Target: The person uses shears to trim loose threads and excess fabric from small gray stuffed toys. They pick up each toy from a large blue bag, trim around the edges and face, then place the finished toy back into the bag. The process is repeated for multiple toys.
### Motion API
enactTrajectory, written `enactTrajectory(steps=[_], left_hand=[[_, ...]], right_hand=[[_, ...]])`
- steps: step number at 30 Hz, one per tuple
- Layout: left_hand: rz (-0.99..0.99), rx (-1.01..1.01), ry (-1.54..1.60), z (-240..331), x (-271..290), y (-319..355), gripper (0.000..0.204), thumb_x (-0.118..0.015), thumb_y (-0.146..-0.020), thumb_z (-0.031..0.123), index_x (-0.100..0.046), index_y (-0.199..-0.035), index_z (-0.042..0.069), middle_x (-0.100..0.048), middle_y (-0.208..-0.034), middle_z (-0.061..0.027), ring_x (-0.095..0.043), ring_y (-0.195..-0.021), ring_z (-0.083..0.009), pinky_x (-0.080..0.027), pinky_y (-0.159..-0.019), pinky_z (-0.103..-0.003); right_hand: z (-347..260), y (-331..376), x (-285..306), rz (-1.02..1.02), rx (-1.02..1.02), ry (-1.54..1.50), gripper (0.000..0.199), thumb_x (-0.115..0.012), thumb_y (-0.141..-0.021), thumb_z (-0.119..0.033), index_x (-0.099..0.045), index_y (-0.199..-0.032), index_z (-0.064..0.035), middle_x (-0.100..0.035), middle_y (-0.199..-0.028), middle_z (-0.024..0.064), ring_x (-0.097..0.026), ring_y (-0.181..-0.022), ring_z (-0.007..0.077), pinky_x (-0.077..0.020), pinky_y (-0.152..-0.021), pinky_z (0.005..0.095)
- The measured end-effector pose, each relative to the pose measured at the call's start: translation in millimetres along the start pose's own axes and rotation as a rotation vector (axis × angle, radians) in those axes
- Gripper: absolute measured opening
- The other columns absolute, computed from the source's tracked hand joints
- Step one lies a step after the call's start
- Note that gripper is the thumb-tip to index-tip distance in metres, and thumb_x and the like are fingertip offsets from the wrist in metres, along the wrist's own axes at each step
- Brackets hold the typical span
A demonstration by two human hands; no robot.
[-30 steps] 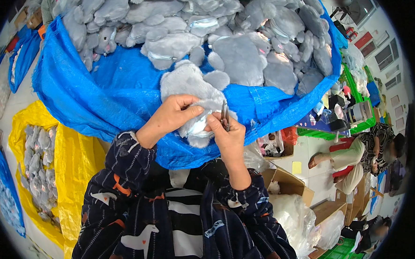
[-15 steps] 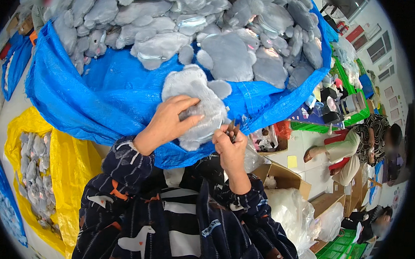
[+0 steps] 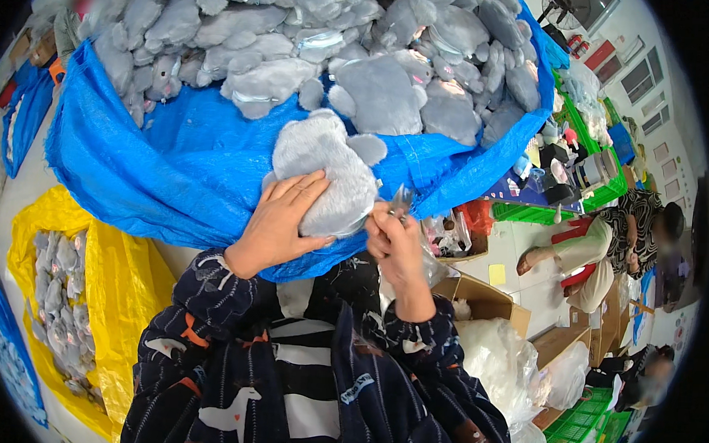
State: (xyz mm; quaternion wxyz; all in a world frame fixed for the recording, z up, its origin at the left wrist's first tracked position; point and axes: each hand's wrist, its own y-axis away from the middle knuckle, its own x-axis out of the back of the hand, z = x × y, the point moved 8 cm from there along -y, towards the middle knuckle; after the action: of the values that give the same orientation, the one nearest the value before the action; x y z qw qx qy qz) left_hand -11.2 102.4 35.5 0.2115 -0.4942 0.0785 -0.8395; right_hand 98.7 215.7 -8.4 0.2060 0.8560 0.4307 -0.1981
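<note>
A grey plush animal, furry with rounded ears, lies at the near edge of the blue woven sheet. My left hand is gripping its left and lower side, fingers on top of the fur and thumb along the bottom edge. At the plush's lower right edge, my right hand is closed on small metal thread snips, blades pointing up and away from me. My right fingertips are at the plush's edge; whether they pinch a thread or fabric there is too small to tell.
Beyond the plush, a heap of similar grey plush pieces fills the blue sheet. A yellow sack at left holds more. Cardboard boxes, clear plastic bags and green crates stand at right, with a seated person beyond.
The plush has turned slightly and sits a little lower and to the left. My left hand has slid down to its lower side, fingers closer together. The snips have tilted.
</note>
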Motion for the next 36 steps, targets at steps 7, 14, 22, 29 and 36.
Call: enactTrajectory(steps=[7, 14, 22, 29, 36], left_hand=[[-0.053, -0.117, -0.036, -2, 8, 17, 0.069, -0.066, -0.064, 0.013, -0.044, -0.129, 0.006, -0.039, -0.137, -0.0148, -0.034, -0.127, -0.0324, -0.024, -0.105, -0.044], [0.234, -0.137, 0.269, -7, 47, 9, 0.066, -0.063, -0.066, 0.009, -0.042, -0.128, 0.003, -0.048, -0.127, -0.0171, -0.045, -0.117, -0.0339, -0.035, -0.099, -0.041], [0.303, -0.061, 0.822, -12, 72, 17, 0.050, -0.052, -0.091, 0.020, -0.035, -0.130, -0.004, -0.049, -0.122, -0.0136, -0.048, -0.111, -0.0186, -0.040, -0.094, -0.032], [0.424, 0.105, 1.117, -21, 69, 10, 0.048, -0.045, -0.091, 0.007, -0.029, -0.136, -0.001, -0.044, -0.128, -0.0142, -0.042, -0.119, -0.0194, -0.036, -0.098, -0.031], [0.589, 0.164, 0.838, -20, 79, 19, 0.023, -0.056, -0.087, 0.008, -0.056, -0.107, -0.002, -0.060, -0.101, -0.0079, -0.055, -0.092, -0.0131, -0.044, -0.080, -0.027]], right_hand=[[-49, 13, -23, -0.030, 0.722, 1.370, 0.058, -0.056, -0.071, 0.005, -0.049, -0.125, -0.0138, -0.054, -0.114, 0.0131, -0.058, -0.094, 0.0338, -0.0487, -0.074, 0.0367], [-86, 7, -56, -0.146, 0.955, 1.044, 0.044, -0.069, -0.065, -0.002, -0.057, -0.107, -0.0015, -0.052, -0.114, 0.0135, -0.056, -0.093, 0.0231, -0.0460, -0.077, 0.0308], [-104, -3, -81, -0.237, 0.666, 0.619, 0.044, -0.073, -0.066, -0.009, -0.050, -0.103, -0.0032, -0.052, -0.107, 0.0052, -0.051, -0.094, 0.0132, -0.0418, -0.080, 0.0257], [-79, -17, -72, -0.066, 0.543, 0.629, 0.031, -0.064, -0.067, -0.007, -0.052, -0.095, -0.0002, -0.055, -0.082, 0.0018, -0.051, -0.076, 0.0089, -0.0434, -0.068, 0.0237], [-75, -23, -84, -0.122, 0.539, 0.565, 0.029, -0.064, -0.073, -0.009, -0.054, -0.098, 0.0015, -0.057, -0.085, 0.0026, -0.052, -0.076, 0.0083, -0.0436, -0.069, 0.0225]])
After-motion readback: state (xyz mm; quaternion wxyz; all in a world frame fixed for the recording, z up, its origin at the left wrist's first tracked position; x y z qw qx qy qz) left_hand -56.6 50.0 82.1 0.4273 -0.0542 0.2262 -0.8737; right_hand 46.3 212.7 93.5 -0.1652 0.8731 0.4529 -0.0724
